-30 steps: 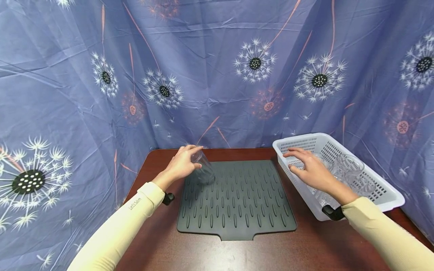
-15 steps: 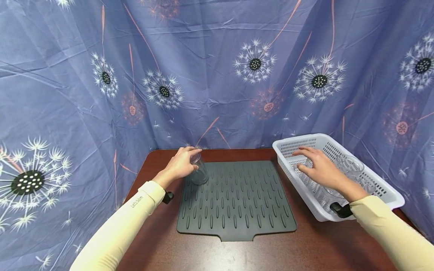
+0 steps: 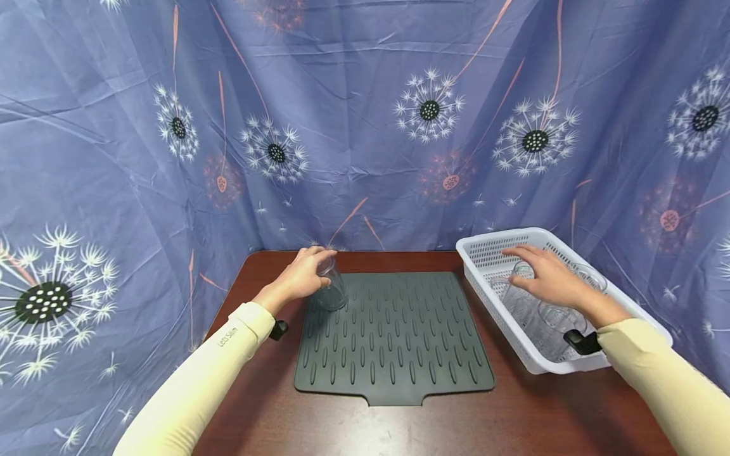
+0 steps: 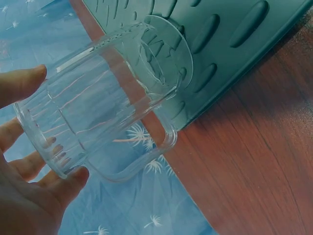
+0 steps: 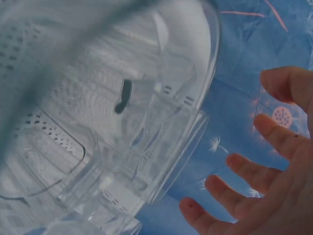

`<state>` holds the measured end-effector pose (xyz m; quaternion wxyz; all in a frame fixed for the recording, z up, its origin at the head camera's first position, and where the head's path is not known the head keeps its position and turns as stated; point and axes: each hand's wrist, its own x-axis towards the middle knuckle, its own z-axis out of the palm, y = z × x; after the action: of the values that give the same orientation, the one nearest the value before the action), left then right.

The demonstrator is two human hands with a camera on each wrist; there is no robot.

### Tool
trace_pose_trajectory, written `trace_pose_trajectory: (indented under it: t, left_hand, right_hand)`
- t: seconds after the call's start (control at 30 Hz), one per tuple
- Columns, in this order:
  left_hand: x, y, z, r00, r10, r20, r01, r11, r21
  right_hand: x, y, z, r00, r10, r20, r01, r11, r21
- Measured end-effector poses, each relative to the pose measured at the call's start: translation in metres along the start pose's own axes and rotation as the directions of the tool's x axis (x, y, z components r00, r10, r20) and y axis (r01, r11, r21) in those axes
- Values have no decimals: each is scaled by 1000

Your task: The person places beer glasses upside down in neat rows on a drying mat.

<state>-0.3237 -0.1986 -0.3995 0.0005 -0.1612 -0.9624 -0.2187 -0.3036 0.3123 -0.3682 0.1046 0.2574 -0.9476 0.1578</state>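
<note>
A clear glass mug (image 3: 332, 292) leans over the far left corner of a dark ribbed mat (image 3: 399, 339). My left hand (image 3: 301, 273) grips it by the end away from the mat. In the left wrist view the thumb and fingers spread around that end of the mug (image 4: 93, 103), its handle faces sideways and its other end is at the mat's edge. My right hand (image 3: 549, 278) hovers over a white perforated basket (image 3: 490, 251), fingers spread and holding nothing. Below it in the basket are several clear glass mugs (image 5: 142, 122).
The basket stands right of the mat on a reddish-brown wooden table (image 3: 445, 427). A blue curtain (image 3: 353, 126) with dandelion prints hangs right behind the table and along its sides. The mat's tab points toward the front edge.
My left hand has shifted slightly left with the mug, whose lower end has swung left into a steeper stance. My right hand has moved right, further over the basket.
</note>
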Motion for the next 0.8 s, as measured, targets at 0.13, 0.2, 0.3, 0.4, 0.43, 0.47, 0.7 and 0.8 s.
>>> trace_pose_trajectory:
  t: [0.13, 0.2, 0.3, 0.4, 0.43, 0.47, 0.7, 0.8]
  left_hand:
    - [3, 1, 2, 1000, 10, -13, -10, 1000, -3]
    - [4, 3, 2, 1000, 11, -16, -11, 1000, -4]
    - [6, 5, 2, 999, 23, -28, -23, 1000, -5]
    - [8, 6, 3, 998, 40, -41, -40, 999, -5]
    - [9, 6, 3, 998, 43, -44, -43, 999, -1]
    - [10, 6, 3, 998, 46, -46, -46, 999, 1]
    - [16, 7, 4, 998, 55, -27, -55, 998, 18]
    - [19, 8, 4, 999, 55, -3, -55, 998, 13]
  right_hand:
    - [3, 5, -4, 1000, 10, 26, -10, 1000, 3]
    - [5, 8, -4, 999, 15, 35, -15, 1000, 4]
    - [7, 11, -5, 998, 29, 50, -29, 1000, 7]
    - [9, 13, -6, 996, 49, 79, -50, 999, 12]
    - [9, 13, -6, 995, 47, 83, -47, 999, 5]
    - [10, 14, -7, 996, 41, 85, -41, 999, -4]
    - [17, 12, -12, 992, 29, 119, -25, 999, -28]
    - [18, 12, -12, 987, 41, 154, -39, 999, -19]
